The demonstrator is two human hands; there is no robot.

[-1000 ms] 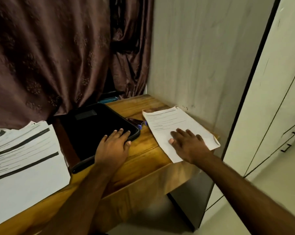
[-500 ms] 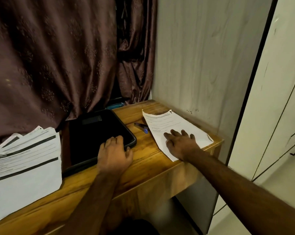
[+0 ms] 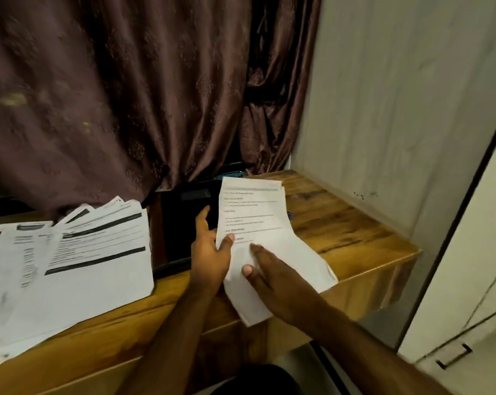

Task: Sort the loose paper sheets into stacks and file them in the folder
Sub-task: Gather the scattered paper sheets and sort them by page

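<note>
A printed white sheet (image 3: 258,220) is lifted off the wooden desk (image 3: 352,232), curling above the black folder (image 3: 178,238). My left hand (image 3: 209,252) holds its left edge, thumb on top of the paper. My right hand (image 3: 272,276) grips the lower part of the same sheet, thumb pressed on its face. The black folder lies flat and closed between the hands and a spread of loose printed sheets (image 3: 78,260) at the left of the desk. Most of the folder's right half is hidden by the sheet.
A brown curtain (image 3: 127,95) hangs right behind the desk. A pale wall panel (image 3: 398,109) bounds the desk on the right, with white cabinet doors (image 3: 475,280) beyond. A small blue-purple pen (image 3: 290,215) peeks out from behind the sheet.
My right hand dragged the sheet left off the desk's right end and lifted it. My left hand left the folder's corner and took the sheet's left edge.
</note>
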